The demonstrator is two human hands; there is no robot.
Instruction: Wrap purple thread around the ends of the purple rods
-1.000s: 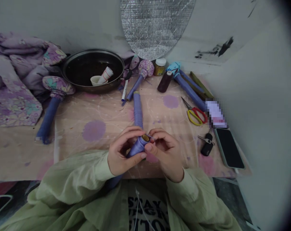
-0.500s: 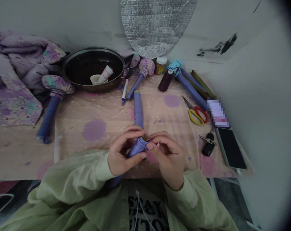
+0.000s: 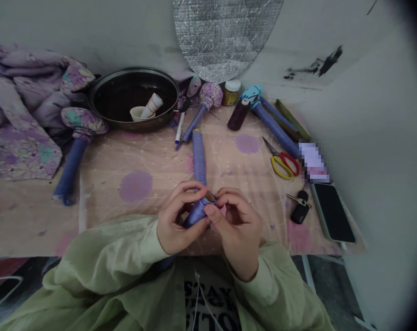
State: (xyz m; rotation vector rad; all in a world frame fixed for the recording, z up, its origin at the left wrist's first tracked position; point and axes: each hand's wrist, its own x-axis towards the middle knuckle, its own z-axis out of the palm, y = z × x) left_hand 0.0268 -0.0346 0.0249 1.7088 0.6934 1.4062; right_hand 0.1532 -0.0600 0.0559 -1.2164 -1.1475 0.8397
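Purple tube has a wrapped rod just beyond — scissors lie rightward.

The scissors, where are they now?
In the head view, the scissors lie on the right of the table, beyond the right hand, between the dark spool and the black key fob.

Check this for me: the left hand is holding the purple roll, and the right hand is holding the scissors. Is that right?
Not quite: the right hand isn't holding the scissors. In the head view, it is at the open end of the purple roll, while the scissors lie on the table. The left hand is indeed holding the roll.
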